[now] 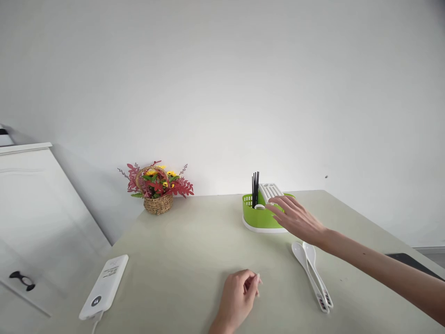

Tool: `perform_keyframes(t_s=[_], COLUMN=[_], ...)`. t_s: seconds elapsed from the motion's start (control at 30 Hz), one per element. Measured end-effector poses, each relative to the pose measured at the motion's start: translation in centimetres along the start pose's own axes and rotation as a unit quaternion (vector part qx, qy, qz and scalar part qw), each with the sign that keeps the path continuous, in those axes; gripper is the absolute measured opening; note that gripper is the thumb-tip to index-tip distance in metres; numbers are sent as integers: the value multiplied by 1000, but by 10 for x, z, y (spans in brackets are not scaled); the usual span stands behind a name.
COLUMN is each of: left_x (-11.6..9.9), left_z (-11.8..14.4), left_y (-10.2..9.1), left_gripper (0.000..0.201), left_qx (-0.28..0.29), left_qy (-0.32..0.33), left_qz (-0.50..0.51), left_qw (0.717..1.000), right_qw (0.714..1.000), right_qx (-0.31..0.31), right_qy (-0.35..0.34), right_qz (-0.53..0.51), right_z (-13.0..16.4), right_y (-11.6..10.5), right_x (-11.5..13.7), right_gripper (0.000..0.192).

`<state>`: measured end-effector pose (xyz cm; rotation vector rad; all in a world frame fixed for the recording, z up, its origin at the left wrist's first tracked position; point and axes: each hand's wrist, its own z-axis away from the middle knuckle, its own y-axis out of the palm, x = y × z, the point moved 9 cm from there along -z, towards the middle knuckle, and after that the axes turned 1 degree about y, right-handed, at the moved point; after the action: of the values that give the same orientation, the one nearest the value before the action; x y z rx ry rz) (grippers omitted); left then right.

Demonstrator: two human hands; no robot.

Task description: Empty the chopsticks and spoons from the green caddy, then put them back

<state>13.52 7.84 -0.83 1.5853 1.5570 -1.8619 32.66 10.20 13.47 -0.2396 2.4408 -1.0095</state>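
My right hand (295, 218) reaches over the front right of a green utensil caddy (259, 218) with a white base, its fingers stretched out and partly hiding the rim. Black chopsticks (255, 188) stand upright in the caddy's left part, and the rounded white end of a spoon (259, 207) shows beside my fingertips. A white slotted holder (271, 191) sits at the caddy's back. My left hand (238, 294) rests on the table with curled fingers, and nothing shows in it. Two white spoons (309, 266) lie partly overlapping below my right forearm.
A wicker basket (158, 204) of red and yellow flowers stands near the wall. At the front left lies a white power bank (106, 285) with a cable. A dark flat object (413, 264) lies at the right edge, partly behind my arm. A white cabinet (45, 218) stands left.
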Motion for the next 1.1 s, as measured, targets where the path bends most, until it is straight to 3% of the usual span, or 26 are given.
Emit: perform_keyframes(t_s=[0.23, 0.4, 0.6, 0.77, 1.1], left_x=[-2, -5, -3, -2, 0], left_z=[-1, -2, -4, -4, -3], left_y=[0, -1, 0, 0, 1], left_gripper=[48, 48, 47, 46, 46], left_qx=[2, 1, 3, 3, 2], left_qy=[-1, 3, -1, -7, -10], left_qz=[-11, -18, -23, -24, -24], left_qw=[1000, 1000, 1000, 1000, 1000], right_qw=[999, 985, 914, 868, 799], right_qx=[15, 109, 231, 275, 310], right_qy=[41, 102, 245, 296, 366], right_qz=[-33, -87, -228, -288, -362], right_z=[45, 87, 152, 180, 192], right_y=[-11, 14, 77, 114, 133], right_x=[-23, -42, -67, -72, -77], right_gripper=[31, 25, 39, 42, 41])
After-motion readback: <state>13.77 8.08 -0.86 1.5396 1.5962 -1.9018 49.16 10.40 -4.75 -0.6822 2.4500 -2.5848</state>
